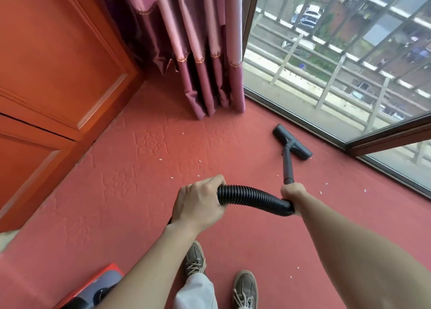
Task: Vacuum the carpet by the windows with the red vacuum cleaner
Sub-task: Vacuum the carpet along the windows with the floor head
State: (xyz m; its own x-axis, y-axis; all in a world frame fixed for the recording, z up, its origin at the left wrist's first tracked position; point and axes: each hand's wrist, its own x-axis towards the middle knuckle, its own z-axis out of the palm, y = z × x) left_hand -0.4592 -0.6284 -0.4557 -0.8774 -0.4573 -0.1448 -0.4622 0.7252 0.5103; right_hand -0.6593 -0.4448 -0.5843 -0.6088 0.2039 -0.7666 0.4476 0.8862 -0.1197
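My left hand grips the black ribbed hose near its middle. My right hand holds the hose's end where the black wand begins. The wand slopes down to the black floor nozzle, which lies flat on the red carpet close to the window. Small white crumbs are scattered over the carpet around the nozzle and my hands. A corner of the red vacuum cleaner body shows at the bottom left, behind my left arm.
Purple curtains hang to the floor left of the window. An orange wooden panelled wall runs along the left. The window frame forms a corner at the right. My two feet in brown shoes stand on the carpet below.
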